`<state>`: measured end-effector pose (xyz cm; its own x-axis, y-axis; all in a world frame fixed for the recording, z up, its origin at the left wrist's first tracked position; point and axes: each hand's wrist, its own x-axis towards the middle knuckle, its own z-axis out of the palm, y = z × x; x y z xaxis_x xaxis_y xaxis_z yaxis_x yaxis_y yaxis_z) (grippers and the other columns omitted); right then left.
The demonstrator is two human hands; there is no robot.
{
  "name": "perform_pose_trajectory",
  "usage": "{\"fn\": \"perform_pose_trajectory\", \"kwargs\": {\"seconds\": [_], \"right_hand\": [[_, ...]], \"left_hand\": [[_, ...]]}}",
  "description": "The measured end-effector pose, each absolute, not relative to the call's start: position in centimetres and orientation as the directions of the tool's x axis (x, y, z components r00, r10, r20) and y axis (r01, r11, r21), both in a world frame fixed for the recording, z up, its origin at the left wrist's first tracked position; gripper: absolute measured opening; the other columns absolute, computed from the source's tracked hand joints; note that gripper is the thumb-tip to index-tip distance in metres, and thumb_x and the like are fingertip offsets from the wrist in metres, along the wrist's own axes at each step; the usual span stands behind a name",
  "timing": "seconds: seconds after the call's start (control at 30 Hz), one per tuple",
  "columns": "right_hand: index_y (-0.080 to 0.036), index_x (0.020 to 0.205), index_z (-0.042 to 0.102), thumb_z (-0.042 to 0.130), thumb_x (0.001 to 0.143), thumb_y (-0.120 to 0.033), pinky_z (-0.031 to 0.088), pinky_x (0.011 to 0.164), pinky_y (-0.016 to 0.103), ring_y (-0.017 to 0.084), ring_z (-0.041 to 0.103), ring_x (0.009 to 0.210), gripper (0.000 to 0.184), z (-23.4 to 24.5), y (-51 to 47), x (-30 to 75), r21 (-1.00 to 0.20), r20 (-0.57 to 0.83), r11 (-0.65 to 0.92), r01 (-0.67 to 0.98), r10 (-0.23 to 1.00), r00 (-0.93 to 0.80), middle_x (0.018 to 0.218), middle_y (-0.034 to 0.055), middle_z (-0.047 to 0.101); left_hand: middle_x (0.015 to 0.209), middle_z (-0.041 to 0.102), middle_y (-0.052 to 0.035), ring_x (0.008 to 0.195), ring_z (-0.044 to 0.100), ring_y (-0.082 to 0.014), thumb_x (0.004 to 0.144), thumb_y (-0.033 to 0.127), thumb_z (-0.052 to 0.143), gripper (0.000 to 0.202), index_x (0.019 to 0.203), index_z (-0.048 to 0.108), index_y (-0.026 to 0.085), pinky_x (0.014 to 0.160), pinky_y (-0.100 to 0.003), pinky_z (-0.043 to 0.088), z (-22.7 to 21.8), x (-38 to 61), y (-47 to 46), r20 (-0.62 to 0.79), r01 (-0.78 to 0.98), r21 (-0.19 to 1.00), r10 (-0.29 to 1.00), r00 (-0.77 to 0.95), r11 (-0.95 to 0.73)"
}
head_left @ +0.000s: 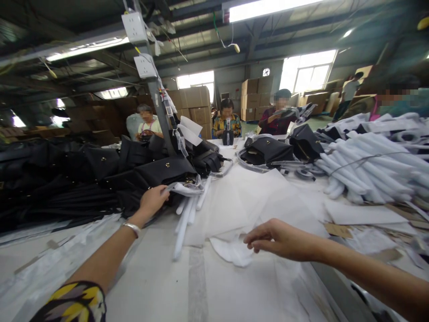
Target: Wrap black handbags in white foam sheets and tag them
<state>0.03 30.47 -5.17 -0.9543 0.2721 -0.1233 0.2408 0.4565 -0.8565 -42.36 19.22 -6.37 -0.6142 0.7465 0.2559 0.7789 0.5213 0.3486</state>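
The left hand point(152, 202) has its fingertips at one shiny, clear plastic wrap point(187, 189) by one soft black bag point(157, 173), and I cannot tell if it pinches. The right hand point(273, 240), fingers loosely bent and thumb apart, is near one thin, white, curved sheet point(231, 252). At least three long, round white tubes point(182, 235) lie between the two hands.

Large workshop seen. Ceiling point(304, 33) crossed by dark beams point(256, 33); area lit by long tube lights point(271, 10) hung overhead. Daylight let in through bright, overexposed windows point(310, 74) at the back. Brown cartons point(256, 100) stacked there. Pale greenish floor point(317, 120) partly seen at right. Tilted-looking grey post point(157, 103) fitted with white sockets point(145, 66). Foreground filled by white-topped table point(154, 268).
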Motion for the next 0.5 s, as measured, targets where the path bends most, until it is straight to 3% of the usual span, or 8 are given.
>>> {"fn": "perform_pose_trajectory", "kwargs": {"seconds": [0.1,0.23,0.37,0.5], "right_hand": [[-0.018,0.107,0.077,0.060,0.090,-0.035,0.052,0.081,0.027,0.021,0.070,0.089,0.029,-4.3,29.2,1.0,-0.838,-0.121,0.494,0.232,0.246,-0.962,0.095,0.0061,0.076],[-0.022,0.108,0.077,0.061,0.090,-0.036,0.053,0.083,0.028,0.022,0.071,0.090,0.028,-3.4,27.8,2.2,-0.838,-0.119,0.487,0.244,0.274,-0.955,0.096,0.0050,0.077],[-0.024,0.110,0.077,0.062,0.089,-0.039,0.055,0.086,0.030,0.023,0.071,0.092,0.029,-3.5,26.9,3.7,-0.850,-0.118,0.452,0.270,0.335,-0.935,0.100,0.0060,0.076],[-0.024,0.126,0.069,0.061,0.090,-0.039,0.058,0.082,0.030,0.021,0.071,0.090,0.040,-5.1,26.2,4.0,-0.890,-0.091,0.380,0.254,0.398,-0.913,0.116,0.0093,0.072]], "left_hand": [[0.081,0.064,-0.0009,0.070,0.063,-0.0144,0.097,0.039,0.057,0.027,0.097,0.064,0.013,0.067,-0.031,0.055,-1.6,-45.0,20.2,0.357,0.689,0.573,0.621,-0.697,0.444],[0.081,0.061,0.0002,0.064,0.059,-0.0116,0.096,0.038,0.059,0.026,0.096,0.062,0.012,0.057,-0.025,0.052,4.6,-46.9,22.7,0.452,0.573,0.777,0.404,-0.795,0.258],[0.085,0.061,-0.0010,0.063,0.057,-0.0102,0.097,0.036,0.059,0.023,0.100,0.060,0.013,0.055,-0.023,0.051,9.0,-47.1,24.6,0.495,0.512,0.858,0.208,-0.844,0.036],[0.075,0.056,0.0024,0.061,0.053,-0.0085,0.099,0.030,0.052,0.024,0.084,0.056,0.012,0.056,-0.023,0.047,11.8,-46.5,24.1,0.494,0.482,0.867,0.101,-0.863,-0.123]]}}
